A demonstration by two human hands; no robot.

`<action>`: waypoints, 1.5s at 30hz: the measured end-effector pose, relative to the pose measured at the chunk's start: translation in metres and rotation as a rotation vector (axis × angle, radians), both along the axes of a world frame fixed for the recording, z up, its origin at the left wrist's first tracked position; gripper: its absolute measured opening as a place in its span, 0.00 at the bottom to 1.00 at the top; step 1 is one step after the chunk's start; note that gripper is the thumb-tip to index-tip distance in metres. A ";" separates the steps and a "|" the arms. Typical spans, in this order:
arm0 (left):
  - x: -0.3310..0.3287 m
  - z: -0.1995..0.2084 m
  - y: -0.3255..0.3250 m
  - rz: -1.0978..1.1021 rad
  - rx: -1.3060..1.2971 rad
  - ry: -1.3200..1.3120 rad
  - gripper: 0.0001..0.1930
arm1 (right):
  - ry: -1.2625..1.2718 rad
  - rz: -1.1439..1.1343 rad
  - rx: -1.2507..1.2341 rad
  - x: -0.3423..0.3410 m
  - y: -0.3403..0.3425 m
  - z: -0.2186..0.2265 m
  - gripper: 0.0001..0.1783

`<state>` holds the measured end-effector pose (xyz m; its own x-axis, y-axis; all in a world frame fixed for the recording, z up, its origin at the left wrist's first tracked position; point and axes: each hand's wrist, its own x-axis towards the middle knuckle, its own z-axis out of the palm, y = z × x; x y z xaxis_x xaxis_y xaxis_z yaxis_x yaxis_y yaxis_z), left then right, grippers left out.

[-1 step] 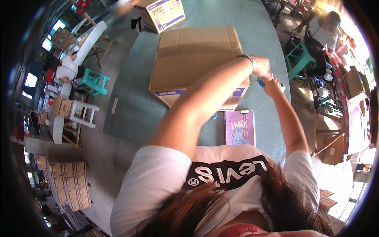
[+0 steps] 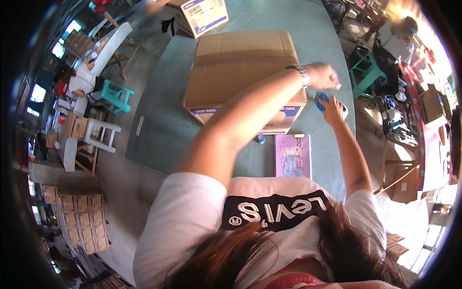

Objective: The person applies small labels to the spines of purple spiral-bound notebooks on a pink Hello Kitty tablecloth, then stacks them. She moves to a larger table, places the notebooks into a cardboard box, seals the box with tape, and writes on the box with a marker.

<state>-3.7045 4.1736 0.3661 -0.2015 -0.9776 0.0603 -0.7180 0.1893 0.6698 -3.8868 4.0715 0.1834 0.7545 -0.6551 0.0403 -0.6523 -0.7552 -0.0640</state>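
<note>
A large brown cardboard carton [image 2: 240,72] stands on the grey-green table, its flaps folded down and a purple-and-white band on its near side. My left arm reaches across the carton. My left hand [image 2: 321,77], with a metal-banded watch at the wrist, hovers by its right side, fingers curled in; what they pinch, if anything, I cannot make out. Just below it, my right hand [image 2: 333,110] grips a blue tool that looks like a tape dispenser [image 2: 321,102], with a pale rounded part on its other side. The two hands are apart.
A spiral notebook [image 2: 292,156] with a clip lies at the near table edge, beside a small blue round object [image 2: 261,139]. Another carton [image 2: 199,17] sits at the far left of the table. Stacked cartons [image 2: 82,216], green stools [image 2: 116,98] and seated people are around.
My hands were together at the carton's right side. Now my left hand has lifted away from the blue tool, and more of that tool shows in my right hand.
</note>
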 end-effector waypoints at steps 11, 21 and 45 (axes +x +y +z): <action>0.146 -0.154 0.375 1.439 -0.210 -0.063 0.19 | -0.822 0.116 0.483 -0.024 0.205 0.012 0.17; 0.091 -0.264 0.425 1.326 -0.028 -0.188 0.08 | -0.303 0.845 0.484 0.146 0.332 0.025 0.12; 0.061 -0.270 0.457 1.438 0.480 -0.521 0.37 | -0.632 0.859 1.403 0.267 0.241 0.205 0.08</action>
